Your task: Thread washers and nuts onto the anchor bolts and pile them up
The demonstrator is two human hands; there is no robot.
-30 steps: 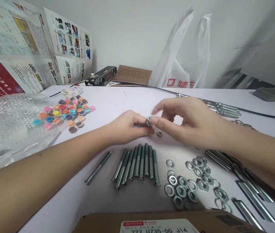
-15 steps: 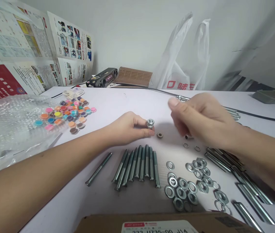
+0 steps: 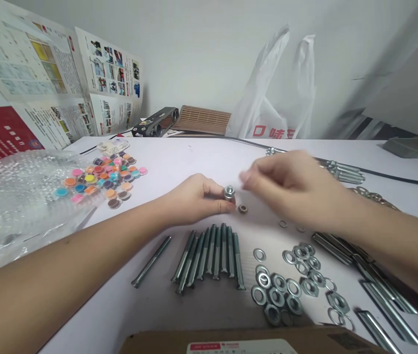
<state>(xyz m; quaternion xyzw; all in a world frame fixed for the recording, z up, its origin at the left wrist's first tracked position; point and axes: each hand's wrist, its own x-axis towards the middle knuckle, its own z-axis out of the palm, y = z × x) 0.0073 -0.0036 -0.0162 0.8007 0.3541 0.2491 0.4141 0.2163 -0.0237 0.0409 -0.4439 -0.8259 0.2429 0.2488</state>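
Silver metal fastener w/ hex nut [image 3: 229, 192]: nut end up, above white bench [image 3: 150, 314], nr its middle; lower part hidden by fingers. L hand [image 3: 194, 200]: grip closed, fastener pinched btwn thumb & fingers. R hand [image 3: 297, 189]: blurred, fingers curled, thumb tip near fastener but apart; can't tell if grip has hold of anything. Small brownish metal ring [image 3: 243, 209] on bench just beside L fingertips.

Surface: white, smooth. Fan of dark-grey steel rods w/ flared ends [image 3: 209, 253] in front of L hand; single grey steel rod [image 3: 151, 261] lies apart to its left. Loose silver nuts & washers [image 3: 278, 297] front R; shiny metal tubes [image 3: 389, 300] beyond, partly under R forearm. Brown cardboard box w/ white label [image 3: 164, 341] at near edge. Far L: multicolored small round caps [image 3: 111, 179] next to crumpled clear bubble wrap [image 3: 28, 196].

Room: pale grey wall [image 3: 190, 54] behind. Against it: white plastic bag w/ red characters [image 3: 271, 98], brown slatted mat [image 3: 203, 119], black oblong case [image 3: 156, 122]. Printed paper sheets [image 3: 57, 73] upright at L. Grey-green flat box [image 3: 413, 147] back R.
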